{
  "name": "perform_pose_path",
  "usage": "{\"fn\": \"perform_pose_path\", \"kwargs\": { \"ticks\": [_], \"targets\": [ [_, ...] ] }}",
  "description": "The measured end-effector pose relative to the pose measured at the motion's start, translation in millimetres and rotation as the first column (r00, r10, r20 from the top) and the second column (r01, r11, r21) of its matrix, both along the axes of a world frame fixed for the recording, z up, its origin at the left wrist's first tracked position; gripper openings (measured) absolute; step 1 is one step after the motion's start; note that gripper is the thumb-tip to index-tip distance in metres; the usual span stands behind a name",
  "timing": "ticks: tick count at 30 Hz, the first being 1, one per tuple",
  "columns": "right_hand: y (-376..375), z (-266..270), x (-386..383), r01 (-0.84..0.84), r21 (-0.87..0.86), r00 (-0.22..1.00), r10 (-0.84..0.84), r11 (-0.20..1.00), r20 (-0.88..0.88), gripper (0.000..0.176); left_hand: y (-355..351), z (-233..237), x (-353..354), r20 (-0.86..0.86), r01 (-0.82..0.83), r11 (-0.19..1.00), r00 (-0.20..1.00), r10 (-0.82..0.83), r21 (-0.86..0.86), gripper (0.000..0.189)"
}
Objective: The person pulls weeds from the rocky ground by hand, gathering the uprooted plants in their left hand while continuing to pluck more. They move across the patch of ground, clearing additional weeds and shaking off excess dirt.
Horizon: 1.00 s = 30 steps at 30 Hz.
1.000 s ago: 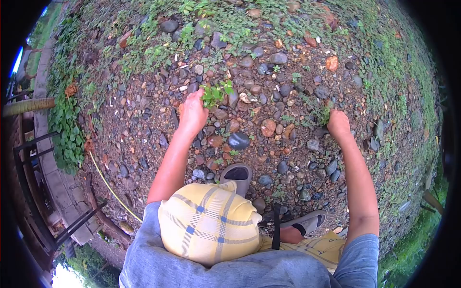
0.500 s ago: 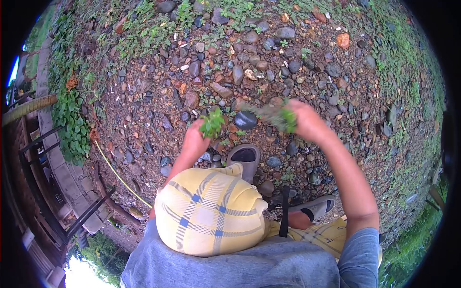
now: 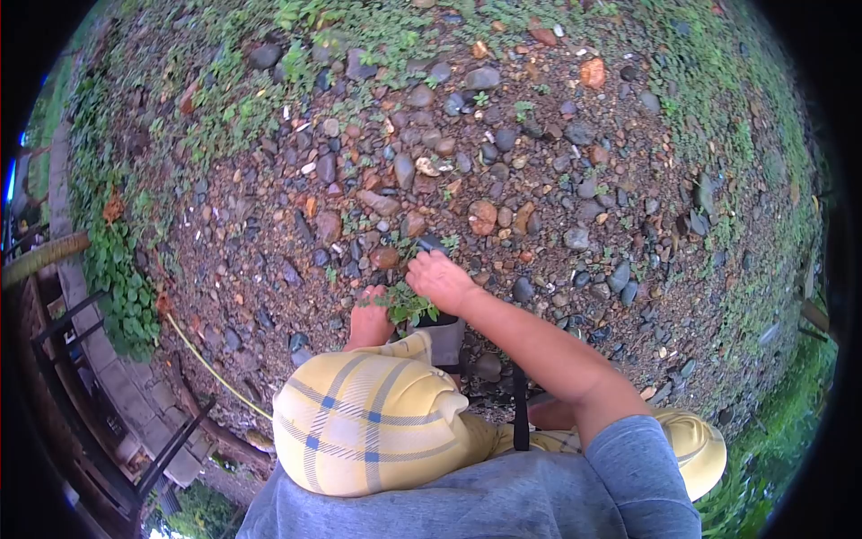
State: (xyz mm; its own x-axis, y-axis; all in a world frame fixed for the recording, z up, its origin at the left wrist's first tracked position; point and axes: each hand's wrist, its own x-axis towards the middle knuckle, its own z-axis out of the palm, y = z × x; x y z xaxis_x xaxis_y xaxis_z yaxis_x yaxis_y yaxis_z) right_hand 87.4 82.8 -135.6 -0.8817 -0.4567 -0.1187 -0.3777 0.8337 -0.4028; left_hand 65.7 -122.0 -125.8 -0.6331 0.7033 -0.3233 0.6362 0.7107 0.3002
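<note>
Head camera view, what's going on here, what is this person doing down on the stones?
A person crouches over stony ground dotted with small plants. Their left hand grips a bunch of green weeds just beyond the yellow plaid knee, and the right hand reaches across onto that bunch; whether it grips is unclear. A grey sandal shows beneath the hands.

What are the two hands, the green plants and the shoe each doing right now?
left hand, closed on the bunch of weeds
right hand, on top of the bunch, fingers curled, grip hidden
bunch of weeds, pulled up, between both hands
grey sandal, flat on the stones, partly hidden
ground weeds, rooted among the stones
</note>
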Motion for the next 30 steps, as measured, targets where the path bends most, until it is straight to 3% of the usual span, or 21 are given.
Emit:
{"fn": "perform_pose_path", "kwargs": {
  "ticks": [2,6,9,10,14,17,18,19,21,23,25,26,27,28,29,30],
  "targets": [
    [-3,-1,2,0.012,0.045,1.0,-0.012,0.999,-0.01,0.013,2,1,-1,-0.033,0.007,1.0,0.999,-0.006,0.018,0.018],
    [-3,0,2,0.034,0.01,0.999,-0.034,0.999,0.025,0.014,4,-3,-5,0.059,-0.058,0.998,0.997,0.058,0.01,0.016],
    [-5,0,-1,0.11,-0.032,0.993,-0.109,0.993,0.048,0.015,1,-7,-9,0.111,-0.196,0.962,0.978,0.178,0.187,0.017],
    [-4,1,-2,0.173,-0.143,0.979,-0.155,0.975,0.129,0.016,2,-5,-13,0.148,-0.231,0.95,0.968,0.203,0.209,0.018],
    [5,12,-18,0.353,-0.25,0.907,-0.265,0.902,0.326,0.02,-8,-19,-13,0.256,-0.344,0.906,0.925,0.282,0.247,0.019],
    [21,-8,-22,0.492,-0.366,0.86,-0.376,0.79,0.344,0.02,0,-7,-28,0.296,-0.439,0.789,0.894,0.337,0.429,0.017],
    [39,21,-34,0.591,-0.397,0.779,-0.368,0.702,0.508,0.027,3,-16,-29,0.543,-0.717,0.526,0.694,0.474,0.457,0.016],
    [57,36,-43,0.655,-0.329,0.706,-0.395,0.681,0.588,0.032,5,-10,-39,0.525,-0.738,0.503,0.675,0.519,0.451,0.018],
    [94,57,-54,0.784,-0.347,0.592,-0.453,0.515,0.667,0.037,8,20,-76,0.486,-0.774,0.453,0.632,0.604,0.443,0.021],
    [143,82,-66,0.791,-0.301,0.592,-0.538,0.533,0.6,0.037,8,41,-105,0.408,-0.781,0.51,0.624,0.666,0.361,0.028],
    [197,99,-73,0.73,-0.252,0.678,-0.627,0.635,0.383,0.031,-8,32,-130,0.388,-0.789,0.517,0.614,0.687,0.332,0.03],
    [226,104,-76,0.754,-0.117,0.643,-0.69,0.646,0.332,0.03,-14,36,-142,0.307,-0.727,0.616,0.686,0.659,0.303,0.033],
    [240,139,-88,0.795,-0.12,0.588,-0.708,0.594,0.392,0.032,-16,43,-151,0.2,-0.674,0.694,0.739,0.644,0.255,0.035],
    [258,163,-97,0.788,0.028,0.57,-0.746,0.615,0.344,0.028,-17,52,-160,0.092,-0.619,0.76,0.783,0.615,0.197,0.036],
    [273,176,-104,0.76,0.141,0.608,-0.771,0.634,0.187,0.023,-21,60,-170,-0.016,-0.566,0.814,0.82,0.573,0.131,0.037],
    [288,191,-111,0.634,0.265,0.739,-0.67,0.727,0.071,0.02,-38,37,-174,-0.059,-0.562,0.815,0.817,0.574,0.141,0.039]
  ]
}}
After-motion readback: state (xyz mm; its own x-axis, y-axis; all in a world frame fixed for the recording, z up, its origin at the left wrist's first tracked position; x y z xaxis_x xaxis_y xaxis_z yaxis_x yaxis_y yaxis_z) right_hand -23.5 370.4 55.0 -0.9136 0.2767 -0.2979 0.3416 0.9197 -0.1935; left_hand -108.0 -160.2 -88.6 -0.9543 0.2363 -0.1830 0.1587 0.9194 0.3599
